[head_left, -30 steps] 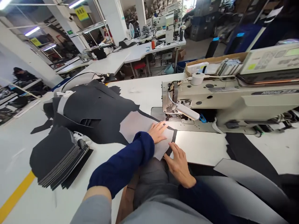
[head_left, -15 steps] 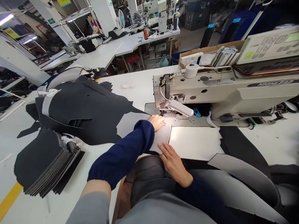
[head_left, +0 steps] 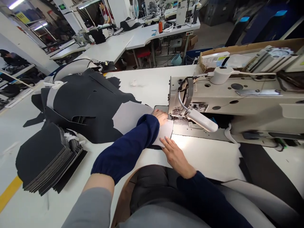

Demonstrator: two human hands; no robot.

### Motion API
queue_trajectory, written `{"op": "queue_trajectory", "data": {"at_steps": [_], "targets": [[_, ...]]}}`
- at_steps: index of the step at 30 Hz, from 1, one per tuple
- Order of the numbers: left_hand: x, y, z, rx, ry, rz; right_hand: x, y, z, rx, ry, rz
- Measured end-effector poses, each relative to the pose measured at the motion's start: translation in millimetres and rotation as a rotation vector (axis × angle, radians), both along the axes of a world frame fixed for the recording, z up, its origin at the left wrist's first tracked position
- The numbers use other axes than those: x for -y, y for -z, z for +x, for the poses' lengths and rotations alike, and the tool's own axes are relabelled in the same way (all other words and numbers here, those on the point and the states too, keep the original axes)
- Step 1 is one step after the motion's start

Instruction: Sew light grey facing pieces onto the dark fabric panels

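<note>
A light grey fabric piece (head_left: pixel 133 115) with a dark underside lies at the sewing machine (head_left: pixel 190 104), its right end under the lamp's glow by the needle area. Pressed flat on it, just left of the presser foot, is my left hand (head_left: pixel 161 116), fingers stretched out and partly hidden by the navy sleeve. My right hand (head_left: pixel 177 156) rests lower down, its spread fingertips touching the near right corner of the fabric. Neither hand grips anything. Whether the fabric is under the presser foot I cannot tell.
Left of the fabric lies a heap of large black pieces (head_left: pixel 78 98). Nearer stands a tied stack of black cut pieces (head_left: pixel 45 155). More black material (head_left: pixel 268 171) hangs over the table at right. A white lamp (head_left: pixel 203 120) juts out beside the machine head.
The view has swung, so the machine appears farther right. Against it, both hands and the grey fabric have shifted left, and the fabric's right edge now sits close to the needle area.
</note>
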State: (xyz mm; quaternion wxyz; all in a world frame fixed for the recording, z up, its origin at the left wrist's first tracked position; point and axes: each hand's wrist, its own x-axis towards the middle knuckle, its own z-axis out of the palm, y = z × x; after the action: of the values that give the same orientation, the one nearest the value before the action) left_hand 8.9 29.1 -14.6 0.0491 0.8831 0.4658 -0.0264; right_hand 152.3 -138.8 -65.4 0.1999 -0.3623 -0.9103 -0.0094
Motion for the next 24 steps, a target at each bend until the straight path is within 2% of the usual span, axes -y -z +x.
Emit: {"op": "queue_trajectory", "data": {"at_steps": [6, 18, 21, 24], "targets": [[-14.6, 5.3, 5.7, 0.019, 0.018, -0.002, -9.2, -4.0, 1.1, -0.006, 0.011, -0.022], [-20.5, 2.9, 5.7, 0.044, 0.037, 0.025, -17.0, 1.0, 2.4, -0.006, -0.007, -0.031], [-5.2, -3.6, 0.0, 0.07, 0.057, 0.076, -16.1, 4.0, 2.0, 0.004, 0.002, -0.029], [32.0, -6.9, -17.7, 0.145, 0.197, 0.079, -15.8, 6.1, 1.4, -0.007, 0.02, -0.01]]}}
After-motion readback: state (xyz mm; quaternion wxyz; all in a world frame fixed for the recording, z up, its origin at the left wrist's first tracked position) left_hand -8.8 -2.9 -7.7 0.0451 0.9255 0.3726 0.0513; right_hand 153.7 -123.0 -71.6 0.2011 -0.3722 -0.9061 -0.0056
